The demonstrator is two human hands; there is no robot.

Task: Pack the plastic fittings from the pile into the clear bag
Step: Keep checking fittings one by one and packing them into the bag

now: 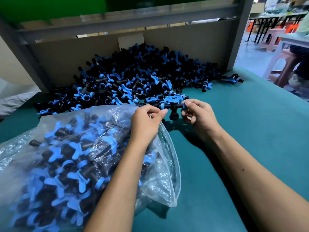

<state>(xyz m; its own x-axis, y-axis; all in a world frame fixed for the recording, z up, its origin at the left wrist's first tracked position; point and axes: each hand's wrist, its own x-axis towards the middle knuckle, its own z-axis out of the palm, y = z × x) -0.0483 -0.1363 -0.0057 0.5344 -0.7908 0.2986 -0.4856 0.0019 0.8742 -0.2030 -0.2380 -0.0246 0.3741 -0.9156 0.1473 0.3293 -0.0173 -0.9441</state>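
Clear bag holds fittings; both hands pinch 1 unlabelled fitting.

we reach both forearms forward, our left hand and right hand close together, fingers curled, each pinching something at its fingertips

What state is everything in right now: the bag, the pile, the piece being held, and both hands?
Clear bag: lying on its side, mostly full of fittings, mouth held open.
Pile of fittings: large, heaped loose against the cardboard wall.
T-shaped fitting: lifted off the green table, held at the bag's mouth.
Left hand: grips the bag's edge.
Right hand: pinches the fitting's blue end.
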